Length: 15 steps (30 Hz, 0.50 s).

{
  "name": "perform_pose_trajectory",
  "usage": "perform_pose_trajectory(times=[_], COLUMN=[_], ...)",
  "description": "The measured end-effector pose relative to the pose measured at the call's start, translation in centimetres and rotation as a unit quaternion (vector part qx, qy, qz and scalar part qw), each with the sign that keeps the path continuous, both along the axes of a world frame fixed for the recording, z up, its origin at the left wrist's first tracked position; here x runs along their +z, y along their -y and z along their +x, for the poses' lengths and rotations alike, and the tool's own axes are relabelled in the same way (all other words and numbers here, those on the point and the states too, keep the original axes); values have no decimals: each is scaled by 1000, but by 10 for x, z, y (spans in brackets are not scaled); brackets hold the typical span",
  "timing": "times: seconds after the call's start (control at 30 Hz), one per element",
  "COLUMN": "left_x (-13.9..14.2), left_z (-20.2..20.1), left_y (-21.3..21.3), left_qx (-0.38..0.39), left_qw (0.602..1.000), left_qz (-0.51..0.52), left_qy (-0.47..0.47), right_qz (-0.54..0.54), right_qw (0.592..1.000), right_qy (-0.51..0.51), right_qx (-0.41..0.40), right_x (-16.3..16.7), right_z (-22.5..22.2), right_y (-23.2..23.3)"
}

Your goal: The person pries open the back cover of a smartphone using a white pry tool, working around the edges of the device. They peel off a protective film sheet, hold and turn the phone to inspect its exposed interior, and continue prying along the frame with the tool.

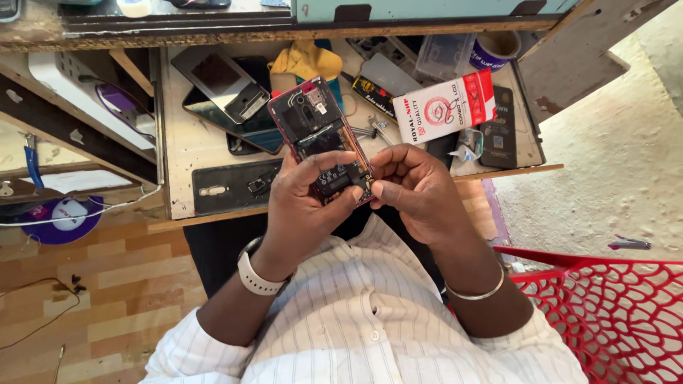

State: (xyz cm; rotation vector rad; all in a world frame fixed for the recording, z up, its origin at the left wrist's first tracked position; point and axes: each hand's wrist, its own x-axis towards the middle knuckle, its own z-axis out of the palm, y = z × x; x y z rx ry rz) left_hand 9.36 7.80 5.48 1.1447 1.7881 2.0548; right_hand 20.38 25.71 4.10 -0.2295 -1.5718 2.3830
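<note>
An opened phone [313,128] with a red frame and bare circuit boards is held up over a pulled-out drawer [181,142]. My left hand [309,203] grips its lower half, thumb across the boards. My right hand [416,188] pinches the phone's lower right corner with its fingertips. A white watch sits on my left wrist, a silver bangle on my right.
The drawer holds a phone screen panel [224,85], a dark back cover [231,186], a yellow cloth [306,60], a white and red box [445,107], small tools, and a tape roll [494,48]. A red plastic chair [612,313] stands at my right.
</note>
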Motion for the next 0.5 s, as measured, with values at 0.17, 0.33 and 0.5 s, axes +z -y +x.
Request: perform_pose_trajectory(times=[0.17, 0.33, 0.5], left_x=[-2, 2, 13], left_z=[-1, 1, 9], left_y=[2, 2, -7], left_qx=[16, 44, 72], left_qw=[997, 990, 993], left_qz=[-19, -57, -84], left_qy=[-70, -123, -47], right_qz=[8, 16, 14], right_qw=[1000, 1000, 1000], right_qy=[-1, -10, 6], right_qx=[6, 2, 21], right_x=[-1, -5, -3], right_z=[5, 4, 2], right_y=[-2, -1, 2])
